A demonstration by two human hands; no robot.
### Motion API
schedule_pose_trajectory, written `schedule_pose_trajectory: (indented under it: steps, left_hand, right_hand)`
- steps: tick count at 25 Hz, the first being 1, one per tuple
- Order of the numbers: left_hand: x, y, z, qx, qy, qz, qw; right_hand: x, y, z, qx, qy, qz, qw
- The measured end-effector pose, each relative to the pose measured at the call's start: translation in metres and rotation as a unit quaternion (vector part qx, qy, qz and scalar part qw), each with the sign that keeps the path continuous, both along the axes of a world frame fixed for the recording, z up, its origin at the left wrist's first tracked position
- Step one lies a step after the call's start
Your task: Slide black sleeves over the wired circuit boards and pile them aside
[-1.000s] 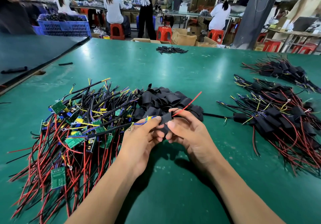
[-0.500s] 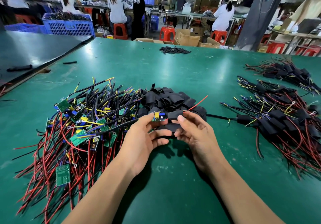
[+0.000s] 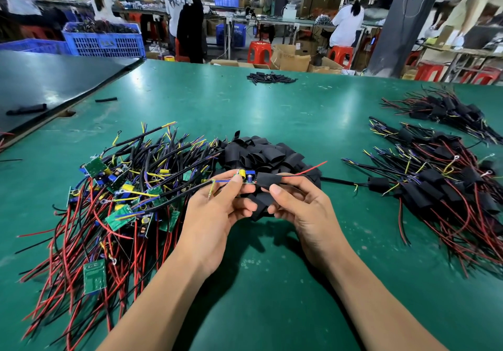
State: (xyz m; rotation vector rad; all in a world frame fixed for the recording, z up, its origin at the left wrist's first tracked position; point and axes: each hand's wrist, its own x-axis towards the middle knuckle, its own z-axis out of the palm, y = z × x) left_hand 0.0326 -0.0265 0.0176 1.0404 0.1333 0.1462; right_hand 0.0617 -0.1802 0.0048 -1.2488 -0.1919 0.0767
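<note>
Background blue crate (image 3: 109, 44), dark cables (image 3: 103, 27) inside

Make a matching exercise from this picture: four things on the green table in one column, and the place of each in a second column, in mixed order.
Things
1. pile of bare wired circuit boards
2. heap of empty black sleeves
3. piles of sleeved boards
4. single circuit board

Places
A. pinched by the left hand, beside the black sleeve that the right hand holds
B. left side of the table
C. right side of the table
D. middle, just beyond the hands

Pairs: 1-B, 2-D, 3-C, 4-A
</note>
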Motion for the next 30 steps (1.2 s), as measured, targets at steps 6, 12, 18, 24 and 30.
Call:
schedule_pose_trajectory:
  steps: [6,12,18,24,30]
  left_hand:
    - [0.0013,0.0012,-0.0001,0.006,0.009,0.021,1.000]
    - [-0.0015,0.0019,0.0030,0.026,0.020,0.006,0.999]
    - [-0.0015,0.0041,0.0008,0.040,0.040,-0.021,0.998]
    - [-0.0015,0.0060,-0.0006,0.035,0.045,-0.056,0.997]
    - [-0.0010,0.0045,-0.0009,0.028,0.071,-0.076,0.994]
  right_hand:
    - [-0.0011,0.0017,0.0011,-0.028,-0.012,-0.025,0.999]
    - [-0.0015,0.0025,0.0012,-0.032,-0.016,-0.029,0.999]
    - [-0.0032,0.0029,0.0021,-0.030,-0.013,-0.037,0.999]
    - [-0.0048,0.0036,0.0035,-0.027,-0.033,-0.044,0.998]
    - [-0.0040,0.0048,0.0061,-0.024,-0.052,-0.016,0.998]
